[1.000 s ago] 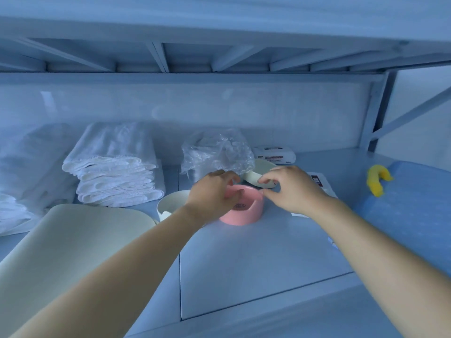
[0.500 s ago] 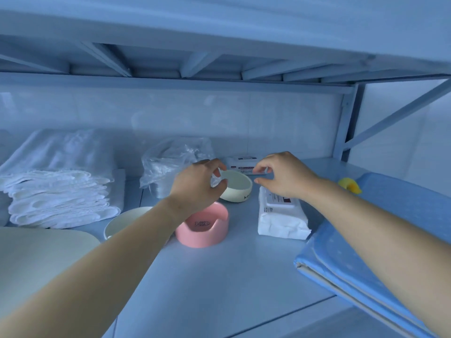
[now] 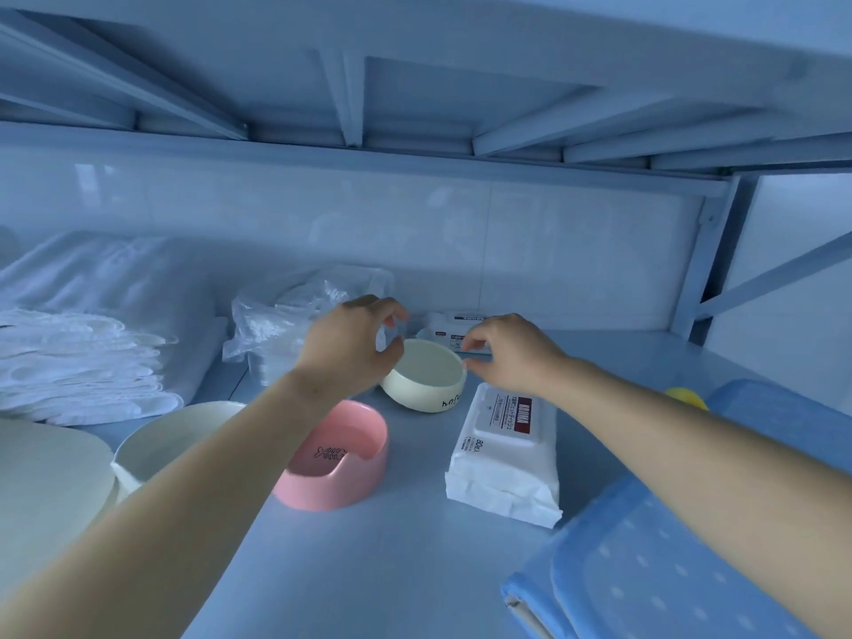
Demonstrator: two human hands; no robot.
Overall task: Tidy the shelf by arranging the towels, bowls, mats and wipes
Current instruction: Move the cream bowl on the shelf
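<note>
Between the left hand (image 3: 346,348) and right hand (image 3: 511,352), both half-curled and empty, the cream bowl (image 3: 426,378) sits mouth-up.

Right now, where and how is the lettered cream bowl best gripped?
Probably at its rim, from above, pinching opposite sides: the lettered cream bowl stands upright and open, its wall low and rounded, and the wipes sit close on its right.

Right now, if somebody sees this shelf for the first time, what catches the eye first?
Probably the left hand and right hand on either side of the cream bowl, mid-shelf; whether they grip it is unclear. Next, the pink bowl just in front, and the wipes pack right of it.
</note>
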